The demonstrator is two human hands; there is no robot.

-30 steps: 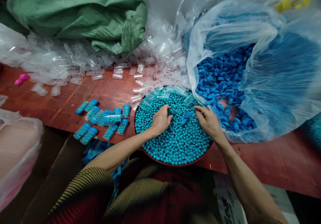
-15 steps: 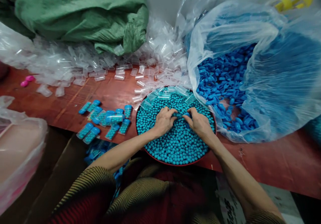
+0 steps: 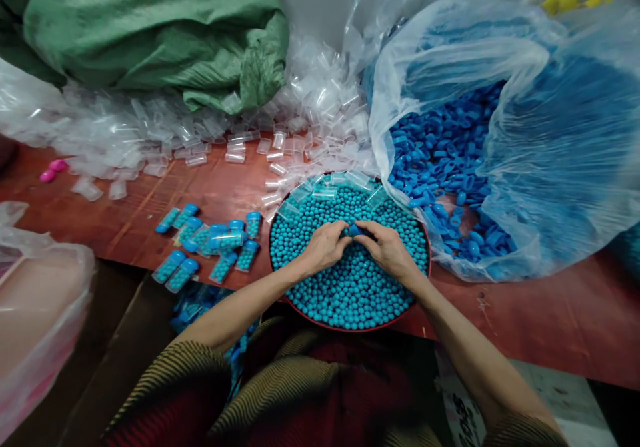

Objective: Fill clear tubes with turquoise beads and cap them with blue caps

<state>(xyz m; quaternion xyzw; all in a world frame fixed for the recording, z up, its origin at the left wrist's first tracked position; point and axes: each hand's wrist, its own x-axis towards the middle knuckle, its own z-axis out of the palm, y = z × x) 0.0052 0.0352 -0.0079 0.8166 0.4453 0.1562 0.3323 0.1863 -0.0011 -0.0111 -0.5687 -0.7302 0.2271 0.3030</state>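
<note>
Over a round red-rimmed tray [image 3: 345,329] full of blue beads [image 3: 350,293], both of my hands meet. My left hand [image 3: 326,247] is closed on a small clear container, mostly hidden by the fingers. In a pinch, my right hand [image 3: 387,247] holds a blue cap [image 3: 354,230] against that container's end. Several clear containers [image 3: 325,194] lie on the beads along the tray's far side. To the left, several capped containers filled with blue beads [image 3: 220,239] lie on the red table.
A heap of clear containers [image 3: 320,100] spreads along the back, beside a green sack [image 3: 160,33]. At right, a plastic bag [image 3: 565,133] lies open with blue caps [image 3: 445,147] inside. Two pink pieces [image 3: 53,169] lie far left; a plastic-lined box [image 3: 45,300] stands at lower left.
My right hand has moved left, bringing the blue cap from a short distance away to the container in my left hand. The view has shifted slightly.
</note>
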